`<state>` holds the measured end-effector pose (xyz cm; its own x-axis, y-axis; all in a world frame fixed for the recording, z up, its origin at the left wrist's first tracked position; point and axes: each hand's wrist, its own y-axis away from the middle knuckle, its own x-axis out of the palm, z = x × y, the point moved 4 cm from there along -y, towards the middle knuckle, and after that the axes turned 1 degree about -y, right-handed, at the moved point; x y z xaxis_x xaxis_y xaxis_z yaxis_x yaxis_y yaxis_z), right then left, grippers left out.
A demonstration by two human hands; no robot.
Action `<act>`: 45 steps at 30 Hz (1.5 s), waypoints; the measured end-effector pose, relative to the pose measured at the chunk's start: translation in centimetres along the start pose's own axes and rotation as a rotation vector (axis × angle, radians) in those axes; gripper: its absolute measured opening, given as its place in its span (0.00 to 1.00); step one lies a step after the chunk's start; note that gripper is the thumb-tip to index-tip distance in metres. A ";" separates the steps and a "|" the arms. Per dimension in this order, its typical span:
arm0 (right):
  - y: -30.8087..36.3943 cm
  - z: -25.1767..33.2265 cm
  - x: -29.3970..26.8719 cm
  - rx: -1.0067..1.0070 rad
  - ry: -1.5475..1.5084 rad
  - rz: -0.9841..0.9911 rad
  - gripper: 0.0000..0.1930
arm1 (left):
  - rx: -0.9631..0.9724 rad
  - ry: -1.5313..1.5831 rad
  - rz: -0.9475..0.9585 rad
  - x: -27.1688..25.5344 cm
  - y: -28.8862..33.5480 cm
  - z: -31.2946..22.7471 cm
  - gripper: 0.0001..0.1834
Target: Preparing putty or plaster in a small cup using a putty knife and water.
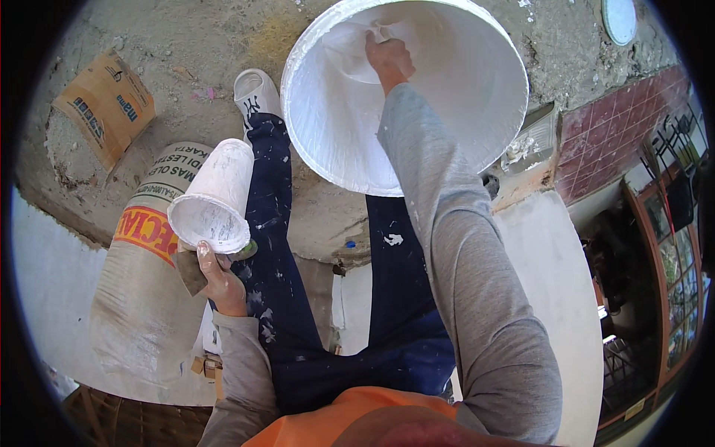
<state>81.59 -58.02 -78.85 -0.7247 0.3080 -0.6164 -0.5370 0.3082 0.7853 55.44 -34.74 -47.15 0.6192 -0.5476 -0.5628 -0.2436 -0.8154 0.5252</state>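
Note:
My left hand (221,287) is closed at the rim of a white, plaster-smeared cup-shaped container (227,175). The container lies tilted, its mouth toward me, with a thin white coat inside. A flat brown-grey piece (191,273) shows beside my left fingers; whether I hold it too is unclear. My right arm reaches into a large white tub (328,134), and my right hand (389,61) is closed near its bottom. Something whitish shows at those fingers, too pale against the tub to name. White residue streaks the tub's inner wall.
A large printed sack (141,283) lies at the left, with a torn brown paper bag (112,108) beyond it. My white shoe (257,93) stands beside the tub. Right of the tub are a grey tray-like container (532,141) and red tiles (614,134). A round pale lid (620,18) lies far right.

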 end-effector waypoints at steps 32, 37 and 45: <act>7.2 -4.2 -1.3 -0.105 -0.297 -0.490 0.17 | 0.109 -0.109 0.106 1.5 -1.7 -1.6 0.09; 6.5 -4.4 -2.7 -0.220 -0.149 -0.427 0.20 | 0.059 -0.100 0.114 1.6 -1.7 -2.0 0.04; 0.5 -6.7 2.9 0.556 -1.144 -0.171 0.17 | 0.050 -0.052 0.121 1.0 -1.9 -1.2 0.07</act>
<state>76.28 -62.96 -79.86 0.2658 0.7365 -0.6221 -0.1336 0.6672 0.7328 57.40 -33.50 -47.90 0.5440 -0.6505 -0.5301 -0.3518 -0.7503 0.5597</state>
